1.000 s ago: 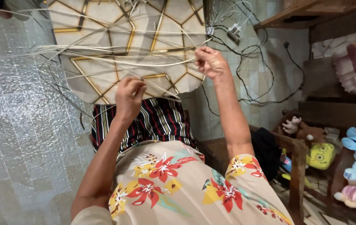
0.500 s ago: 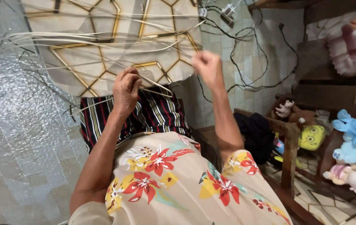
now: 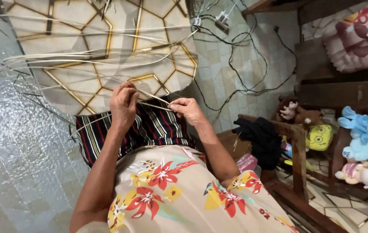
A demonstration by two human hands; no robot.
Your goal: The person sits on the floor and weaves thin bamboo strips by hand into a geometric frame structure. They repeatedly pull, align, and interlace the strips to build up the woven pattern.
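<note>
My left hand (image 3: 123,105) and right hand (image 3: 188,110) both pinch thin pale reed strips (image 3: 151,96) above the striped dark cloth (image 3: 149,129) on my lap.

Two hands are seen: left hand (image 3: 123,105) and right hand (image 3: 188,110), at 12 o'clock of the lap. Many thin strips (image 3: 84,60), uncounted, at 10 o'clock. About five plush toys (image 3: 365,133) are counted at 3 o'clock. One striped cloth (image 3: 149,127).
</note>
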